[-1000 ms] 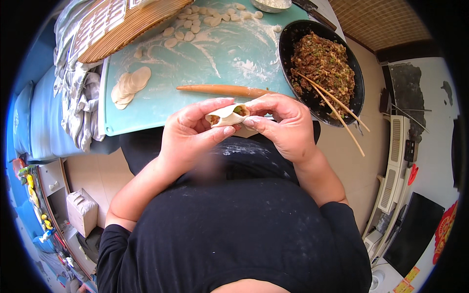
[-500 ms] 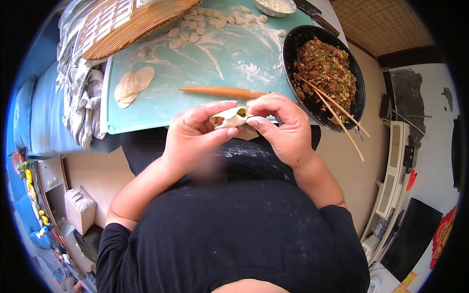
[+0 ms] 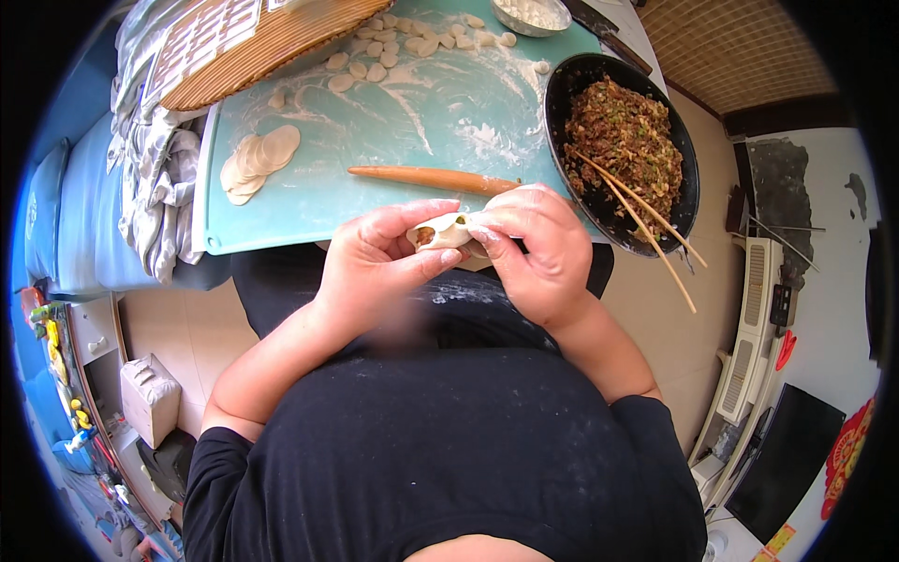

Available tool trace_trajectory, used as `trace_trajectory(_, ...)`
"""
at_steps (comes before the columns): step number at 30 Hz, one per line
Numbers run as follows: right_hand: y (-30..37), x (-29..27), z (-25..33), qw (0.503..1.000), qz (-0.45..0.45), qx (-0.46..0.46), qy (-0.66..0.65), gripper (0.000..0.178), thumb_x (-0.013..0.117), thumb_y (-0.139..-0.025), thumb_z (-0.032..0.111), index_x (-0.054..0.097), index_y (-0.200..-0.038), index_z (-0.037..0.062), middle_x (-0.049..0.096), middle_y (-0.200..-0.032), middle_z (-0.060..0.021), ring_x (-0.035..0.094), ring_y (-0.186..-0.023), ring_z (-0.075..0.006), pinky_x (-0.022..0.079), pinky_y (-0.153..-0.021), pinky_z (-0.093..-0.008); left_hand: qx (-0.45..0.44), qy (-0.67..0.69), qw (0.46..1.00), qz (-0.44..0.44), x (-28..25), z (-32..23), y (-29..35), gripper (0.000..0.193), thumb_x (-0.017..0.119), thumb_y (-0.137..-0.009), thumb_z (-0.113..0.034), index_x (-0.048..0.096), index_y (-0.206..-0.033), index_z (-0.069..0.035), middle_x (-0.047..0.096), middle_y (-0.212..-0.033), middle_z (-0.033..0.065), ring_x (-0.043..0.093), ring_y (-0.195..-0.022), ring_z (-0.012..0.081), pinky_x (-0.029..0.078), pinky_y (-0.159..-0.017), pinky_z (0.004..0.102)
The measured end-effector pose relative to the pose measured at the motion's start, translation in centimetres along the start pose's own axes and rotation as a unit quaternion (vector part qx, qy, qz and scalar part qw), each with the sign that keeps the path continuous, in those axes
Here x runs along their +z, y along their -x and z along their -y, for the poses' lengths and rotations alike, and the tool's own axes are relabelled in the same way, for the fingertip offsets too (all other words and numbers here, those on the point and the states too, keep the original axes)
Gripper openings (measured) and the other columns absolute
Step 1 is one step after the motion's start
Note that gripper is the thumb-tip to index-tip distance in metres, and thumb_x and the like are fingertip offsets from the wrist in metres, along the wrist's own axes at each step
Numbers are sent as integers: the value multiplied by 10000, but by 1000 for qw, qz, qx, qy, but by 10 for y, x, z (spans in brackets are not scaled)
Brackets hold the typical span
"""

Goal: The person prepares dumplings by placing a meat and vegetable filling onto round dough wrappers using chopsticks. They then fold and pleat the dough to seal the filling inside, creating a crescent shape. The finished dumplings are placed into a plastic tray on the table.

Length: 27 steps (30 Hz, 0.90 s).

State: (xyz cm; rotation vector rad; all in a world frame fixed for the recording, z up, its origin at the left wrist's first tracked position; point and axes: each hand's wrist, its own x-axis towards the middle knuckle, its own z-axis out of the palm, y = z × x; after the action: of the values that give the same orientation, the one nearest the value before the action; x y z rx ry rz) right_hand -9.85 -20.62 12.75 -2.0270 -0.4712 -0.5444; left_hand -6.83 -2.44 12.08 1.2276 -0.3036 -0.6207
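Between my two hands is a dumpling (image 3: 440,233), its white wrapper folded over brown filling that shows through gaps. My left hand (image 3: 377,251) grips its left side between thumb and fingers. The thumb and fingers of my right hand (image 3: 536,248) pinch the wrapper's right end. Just beyond the hands, a wooden rolling pin (image 3: 426,178) lies on the floury pale-green board (image 3: 309,214). At the board's left, round wrappers (image 3: 260,161) overlap in a pile. A black bowl (image 3: 691,192) of mixed meat filling (image 3: 626,136) stands to the right, with chopsticks (image 3: 646,211) resting in it.
Small dough pieces (image 3: 379,56) lie scattered at the board's far side. A metal bowl of flour (image 3: 532,15) and a knife (image 3: 609,33) sit at the far right. A woven tray (image 3: 253,58) occupies the far left, beside rumpled cloth (image 3: 169,187).
My right fingers have closed in further over the dumpling's right end, and the gap there looks smaller. My left hand keeps its grip almost in place.
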Motion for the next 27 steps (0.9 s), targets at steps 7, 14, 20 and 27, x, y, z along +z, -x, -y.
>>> trace_trajectory(7, -4, 5, 2, 1000, -13, 2, 14, 189, 646, -698, 27, 632, -887, 24, 596, -852, -80, 535, -756, -236, 429, -686, -315, -5, 30, 999, -15, 0, 3, 0, 384, 605, -774, 52, 518, -1147, 22, 614, -984, 96, 601, -872, 129, 501, -759, 241)
trace_trajectory(14, -7, 0, 3, 998, 22, -44, 45, 124, 630, -719, 9, 631, -843, 19, 608, -834, -96, 557, -776, -241, 446, -700, -313, -23, 35, 999, -4, 2, -1, 0, 374, 596, -780, 57, 511, -1144, 41, 619, -968, 99, 607, -857, 125, 494, -754, 232)
trace_trajectory(20, -3, 3, -3, 993, 9, -64, 96, 131, 626, -722, 24, 633, -853, 23, 602, -834, -94, 550, -767, -243, 442, -706, -320, -15, 64, 998, -6, 2, 1, -1, 358, 591, -786, 47, 517, -1137, 37, 620, -968, 80, 601, -856, 120, 491, -756, 230)
trace_trajectory(27, -14, -2, 3, 995, 101, -1, 12, 240, 660, -668, 45, 637, -907, 52, 566, -886, -77, 509, -813, -233, 418, -721, -325, 99, -140, 985, -34, 0, 7, -4, 544, 613, -765, 10, 399, -1264, -32, 634, -910, 73, 601, -777, 98, 498, -663, 238)
